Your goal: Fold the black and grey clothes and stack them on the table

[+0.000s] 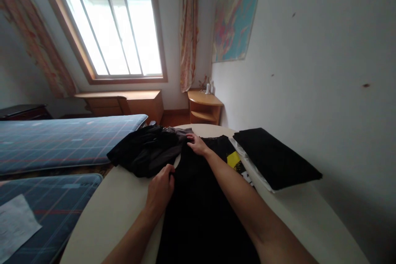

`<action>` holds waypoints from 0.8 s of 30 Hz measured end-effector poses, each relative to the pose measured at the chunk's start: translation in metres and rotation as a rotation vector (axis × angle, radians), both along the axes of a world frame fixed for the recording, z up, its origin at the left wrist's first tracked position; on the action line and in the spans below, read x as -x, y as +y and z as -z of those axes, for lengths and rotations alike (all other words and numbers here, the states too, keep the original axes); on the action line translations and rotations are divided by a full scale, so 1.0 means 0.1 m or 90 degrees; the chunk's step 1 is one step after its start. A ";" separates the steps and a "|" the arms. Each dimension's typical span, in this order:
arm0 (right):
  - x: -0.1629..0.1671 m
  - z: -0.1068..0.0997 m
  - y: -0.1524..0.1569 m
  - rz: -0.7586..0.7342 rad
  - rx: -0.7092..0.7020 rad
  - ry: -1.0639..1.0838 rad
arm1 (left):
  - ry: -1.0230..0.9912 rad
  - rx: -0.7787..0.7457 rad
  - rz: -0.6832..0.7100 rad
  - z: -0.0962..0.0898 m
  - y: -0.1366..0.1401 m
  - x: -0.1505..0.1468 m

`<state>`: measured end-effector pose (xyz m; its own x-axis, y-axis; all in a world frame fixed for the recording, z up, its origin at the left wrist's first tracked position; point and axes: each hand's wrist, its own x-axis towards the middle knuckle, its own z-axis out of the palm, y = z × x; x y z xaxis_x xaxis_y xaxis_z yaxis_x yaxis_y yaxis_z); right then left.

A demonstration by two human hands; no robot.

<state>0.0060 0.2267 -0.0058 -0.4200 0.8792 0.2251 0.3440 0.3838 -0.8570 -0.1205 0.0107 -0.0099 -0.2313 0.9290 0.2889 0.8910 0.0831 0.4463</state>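
A black T-shirt (198, 206) lies stretched out on the cream round table (123, 210), a yellow and white print showing at its right side. My left hand (161, 187) is closed on the left edge of the shirt, fingers curled around the cloth. Farther up, my right hand (196, 144) rests on the shirt near its upper left part, fingers stretched out. Just beyond my left hand sits a crumpled heap of black and grey clothes (145, 148). To the right is a folded stack of black cloth (275, 159) with a white layer beneath it.
Two blue plaid mattresses (62, 144) stand left of the table, and a paper sheet (18, 227) lies on the nearer one. A white wall (324, 111) runs along the right. A wooden corner shelf (206, 98) and a desk (142, 97) are beyond, under a window (111, 29).
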 end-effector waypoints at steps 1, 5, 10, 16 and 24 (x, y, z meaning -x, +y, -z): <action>-0.02 0.01 -0.02 -0.001 -0.010 -0.013 | -0.001 0.006 -0.005 0.01 0.01 0.02; -0.14 0.03 -0.11 0.006 -0.046 -0.085 | -0.006 0.006 0.016 0.03 0.02 0.04; -0.29 -0.02 -0.31 0.016 -0.104 -0.164 | -0.013 -0.005 0.057 0.05 -0.01 0.01; -0.23 -0.07 -0.67 0.033 -0.282 -0.302 | 0.019 -0.010 0.073 0.06 -0.05 -0.05; 0.07 -0.14 -0.46 0.142 -0.056 -0.243 | 0.057 -0.047 0.108 -0.03 -0.10 -0.17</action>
